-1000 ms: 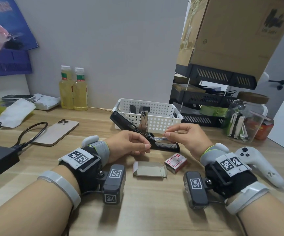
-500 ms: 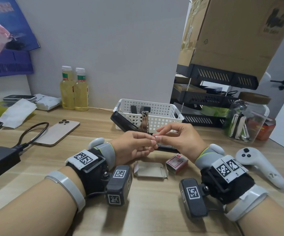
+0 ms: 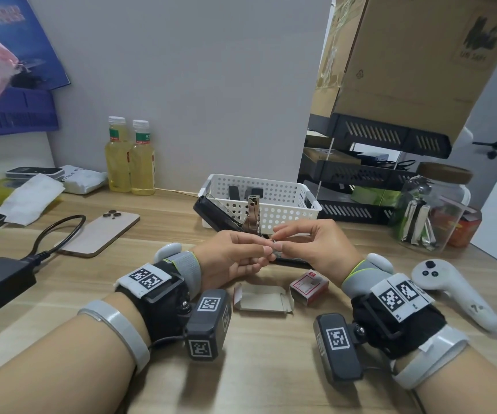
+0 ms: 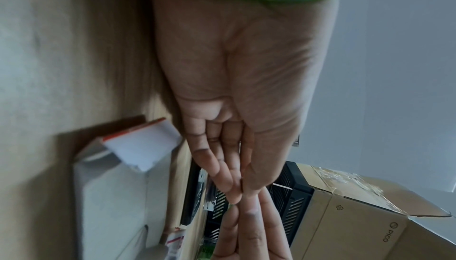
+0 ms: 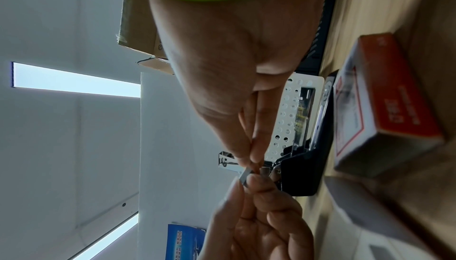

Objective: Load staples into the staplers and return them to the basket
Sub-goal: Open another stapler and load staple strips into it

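Desk carries everything, work kept central and close to the body. Basket sits at the back against the wall, white and perforated, two dark shapes inside that are probably other staplers; it stays within reach for the return step. Stapler lies on the desk just in front of the basket, black, lid swung back to the left and the metal arm standing upright, so the staple channel is exposed for loading. Its front end is hidden behind the hands. Staple box red and white, and an opened tray beside it, lie just in front of the hands, near enough for refills.

Left hand and right hand meet fingertip to fingertip above the stapler. Each grip is a pinch, closed on the staples, a short silver strip seen in the right wrist view. Both hands on one small strip suggests breaking it to length or lining it up for the channel. Staples not yet in; stapler not yet back in the basket.
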A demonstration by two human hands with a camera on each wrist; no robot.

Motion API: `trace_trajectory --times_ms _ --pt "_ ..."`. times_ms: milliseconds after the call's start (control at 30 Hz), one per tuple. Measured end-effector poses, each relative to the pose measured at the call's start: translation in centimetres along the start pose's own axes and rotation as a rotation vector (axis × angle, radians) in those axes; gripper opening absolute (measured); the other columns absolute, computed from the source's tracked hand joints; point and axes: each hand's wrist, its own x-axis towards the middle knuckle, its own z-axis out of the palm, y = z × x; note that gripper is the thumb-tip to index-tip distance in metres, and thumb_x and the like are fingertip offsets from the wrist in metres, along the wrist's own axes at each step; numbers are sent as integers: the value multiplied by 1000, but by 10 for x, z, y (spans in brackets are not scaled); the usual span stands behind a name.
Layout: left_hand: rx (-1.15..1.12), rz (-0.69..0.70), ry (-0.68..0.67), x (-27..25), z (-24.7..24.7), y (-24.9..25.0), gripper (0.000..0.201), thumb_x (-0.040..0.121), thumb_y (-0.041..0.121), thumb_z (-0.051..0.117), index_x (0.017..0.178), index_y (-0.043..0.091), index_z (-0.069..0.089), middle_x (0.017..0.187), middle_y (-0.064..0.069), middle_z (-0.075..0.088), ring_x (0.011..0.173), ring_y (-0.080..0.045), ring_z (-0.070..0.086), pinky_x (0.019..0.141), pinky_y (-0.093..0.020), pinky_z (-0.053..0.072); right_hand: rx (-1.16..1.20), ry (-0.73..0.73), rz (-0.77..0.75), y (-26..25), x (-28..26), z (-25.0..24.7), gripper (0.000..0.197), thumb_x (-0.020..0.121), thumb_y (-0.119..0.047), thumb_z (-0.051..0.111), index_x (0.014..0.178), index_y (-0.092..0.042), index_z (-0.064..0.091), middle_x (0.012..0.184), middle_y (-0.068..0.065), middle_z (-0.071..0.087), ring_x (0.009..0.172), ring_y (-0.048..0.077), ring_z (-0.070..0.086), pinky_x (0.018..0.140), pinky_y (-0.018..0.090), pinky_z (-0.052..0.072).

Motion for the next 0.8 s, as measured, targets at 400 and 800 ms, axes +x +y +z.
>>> trace_trajectory --times_ms 400,800 --pt "55 1 57 0 -5 1 16 88 1 69 102 3 76 90 -13 74 79 -14 66 72 -19 55 -93 37 -27 3 7 -4 11 80 -6 81 89 -11 77 85 6 78 74 10 69 71 21 56" --pt "35 -24 85 3 -15 0 13 87 2 69 98 5 76 88 -11 75 75 -9 70 74 -16 55 -397 4 98 26 41 -10 6 78 -20 84 81 -18 79 82 2 78 76 13 69 83 37 58"
